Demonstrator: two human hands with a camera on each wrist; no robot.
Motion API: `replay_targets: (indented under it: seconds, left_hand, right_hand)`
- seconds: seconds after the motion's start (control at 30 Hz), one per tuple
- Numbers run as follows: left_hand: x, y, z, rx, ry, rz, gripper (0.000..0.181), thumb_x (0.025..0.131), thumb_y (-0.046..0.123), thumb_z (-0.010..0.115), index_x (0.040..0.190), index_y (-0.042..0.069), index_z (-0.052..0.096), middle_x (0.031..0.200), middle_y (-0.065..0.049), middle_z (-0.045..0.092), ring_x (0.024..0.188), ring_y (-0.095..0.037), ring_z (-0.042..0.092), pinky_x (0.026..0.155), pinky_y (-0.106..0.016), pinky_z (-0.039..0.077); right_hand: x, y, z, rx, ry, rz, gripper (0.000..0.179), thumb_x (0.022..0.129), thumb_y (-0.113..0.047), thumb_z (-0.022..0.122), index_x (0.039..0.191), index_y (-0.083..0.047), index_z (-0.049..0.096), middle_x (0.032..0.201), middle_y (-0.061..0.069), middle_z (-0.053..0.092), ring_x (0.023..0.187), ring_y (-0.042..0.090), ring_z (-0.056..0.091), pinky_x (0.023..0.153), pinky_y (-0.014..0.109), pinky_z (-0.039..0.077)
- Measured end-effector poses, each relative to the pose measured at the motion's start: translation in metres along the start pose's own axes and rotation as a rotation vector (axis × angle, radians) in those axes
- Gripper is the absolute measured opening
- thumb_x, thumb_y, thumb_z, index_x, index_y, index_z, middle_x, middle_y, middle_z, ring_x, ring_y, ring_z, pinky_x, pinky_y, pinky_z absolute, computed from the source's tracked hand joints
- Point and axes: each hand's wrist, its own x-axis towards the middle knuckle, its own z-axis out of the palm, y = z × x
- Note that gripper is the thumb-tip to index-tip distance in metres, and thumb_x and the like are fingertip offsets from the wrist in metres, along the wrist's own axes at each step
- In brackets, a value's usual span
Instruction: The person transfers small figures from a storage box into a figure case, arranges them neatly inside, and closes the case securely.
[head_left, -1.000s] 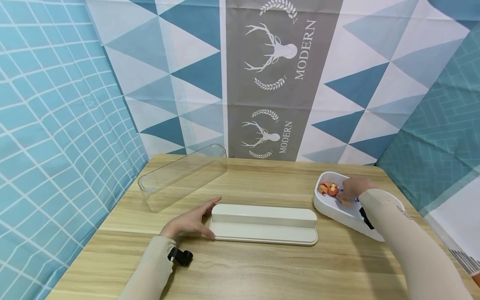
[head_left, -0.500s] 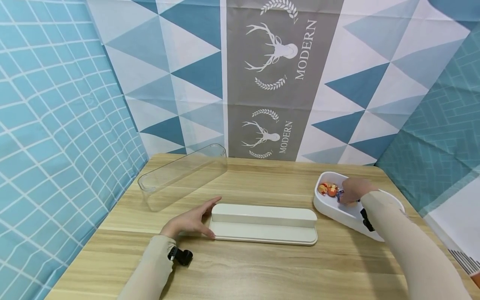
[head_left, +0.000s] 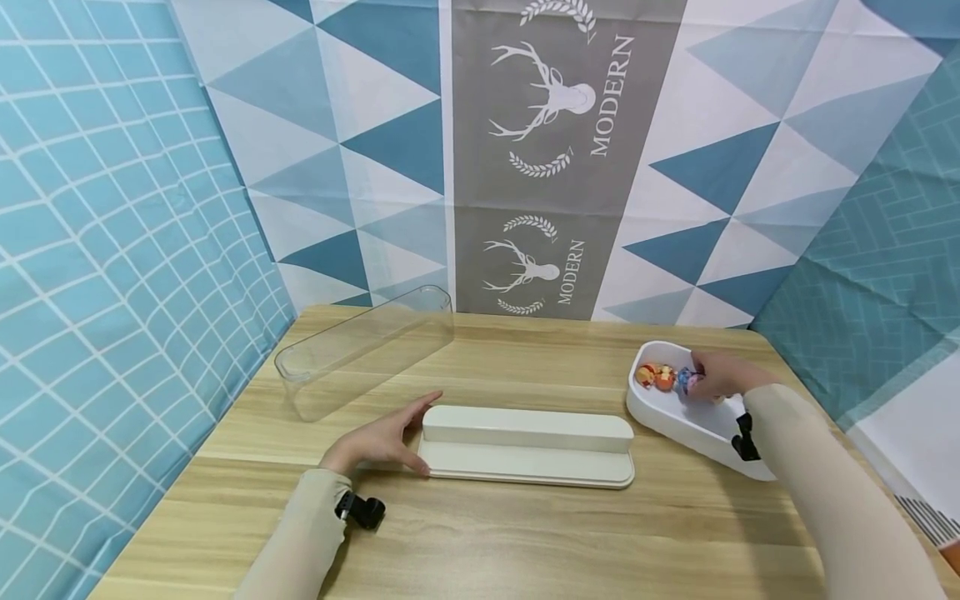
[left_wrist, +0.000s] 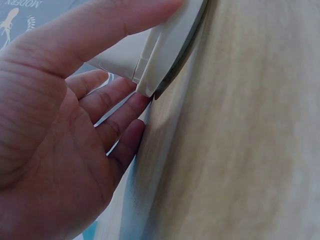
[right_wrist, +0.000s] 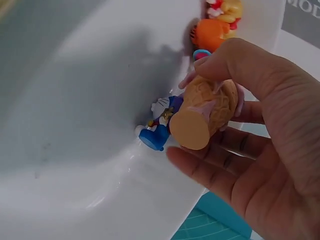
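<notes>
The right hand point(head_left: 723, 375) pinches an ice-cream-cone figurine point(right_wrist: 202, 115) between thumb and fingers, its flat round base toward the wrist camera, at the white tray point(head_left: 678, 429) near the back right corner of the worktop point(head_left: 525, 537). Inside that tray, a blue-and-white figurine point(right_wrist: 156, 132) appears just beside the cone; whether the two touch, I cannot tell. An orange figurine point(right_wrist: 210, 35) and a yellow figurine point(right_wrist: 231, 12) sit together at the tray's back left end. The left hand point(head_left: 382, 437) is spread around the left end of a cream stepped stand point(head_left: 525, 442) mid-worktop, thumb at its front corner and fingers only lightly bent, touching rather than clenching it. A clear box point(head_left: 367, 354) stands slantwise near the worktop's back left corner
</notes>
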Motion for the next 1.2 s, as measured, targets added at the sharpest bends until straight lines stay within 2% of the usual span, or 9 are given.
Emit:
replay_targets:
  seconds: [0.17,0.43,0.7,0.9,1.2]
  left_hand:
    - [0.000,0.001,0.000,-0.009,-0.001,-0.010,0.120,0.070,0.015,0.091,0.160,0.007,0.012,0.160,-0.022,0.023,0.143,-0.035,0.028,0.116,-0.055,0.020]
    - [0.000,0.001,0.000,-0.002,-0.001,-0.002,0.120,0.071,0.015,0.091,0.160,0.006,0.011,0.159,-0.023,0.025,0.142,-0.035,0.030,0.115,-0.054,0.022]
    - [0.000,0.001,0.000,0.009,0.000,0.004,0.120,0.071,0.014,0.091,0.160,0.005,0.011,0.159,-0.023,0.023,0.142,-0.037,0.029,0.116,-0.053,0.023]
    - [0.000,0.000,0.001,0.000,-0.004,0.009,0.119,0.072,0.014,0.090,0.160,0.005,0.010,0.159,-0.024,0.024,0.142,-0.038,0.030,0.115,-0.055,0.022]
    - [0.000,0.001,-0.001,0.003,0.001,-0.012,0.120,0.071,0.014,0.091,0.160,0.006,0.010,0.160,-0.023,0.023,0.143,-0.036,0.029,0.116,-0.055,0.021]
  right_hand:
    - [-0.002,0.005,-0.001,0.022,0.061,-0.033,0.041,0.083,-0.015,0.076,0.104,0.003,0.046,0.093,0.015,0.055,0.085,0.031,0.053,0.071,0.040,0.054]
    - [-0.011,0.005,-0.001,0.051,0.166,-0.082,0.040,0.083,-0.016,0.075,0.101,0.001,0.043,0.092,0.016,0.053,0.082,0.029,0.051,0.067,0.035,0.047]
    - [-0.018,0.001,0.000,0.153,0.262,-0.127,0.038,0.085,-0.013,0.075,0.100,0.001,0.043,0.101,0.019,0.053,0.089,0.031,0.051,0.072,0.035,0.047]
    - [-0.023,0.000,0.003,0.255,0.296,-0.133,0.041,0.089,-0.015,0.074,0.106,0.002,0.041,0.108,0.021,0.048,0.094,0.031,0.048,0.074,0.034,0.044]
    - [-0.030,-0.015,0.007,0.432,0.398,-0.159,0.042,0.094,-0.016,0.070,0.113,0.002,0.036,0.114,0.019,0.046,0.092,0.020,0.049,0.073,0.019,0.049]
